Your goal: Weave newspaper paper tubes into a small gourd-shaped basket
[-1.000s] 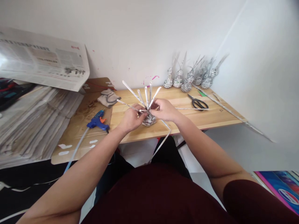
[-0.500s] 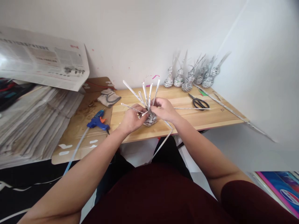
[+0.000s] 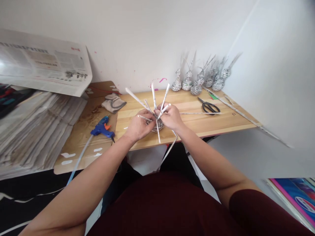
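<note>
Both hands [image 3: 140,126] on one weave [image 3: 161,125]

Your one weave sits near the front edge of the worktop [image 3: 192,98], between your hands. Your left hand is clamped on its left side, probably to steady it. Your right hand is closed at the base of the tubes [image 3: 154,95], seemingly in a pinch; which tube it grips is hidden. Seven tubes show, fanned out, likely to keep them separate; one leans over the weave toward you.

Three long strips [image 3: 200,113] lie about the weave: one running right, one bent down toward your lap, one far right by the wall. Beyond it, to the right, stand at least five gourd shapes [image 3: 197,88], perhaps set against the wall for room, and one pair of scissors [image 3: 204,103]. Left of it are one glue gun [image 3: 102,128] and one cloth [image 3: 113,103].
</note>
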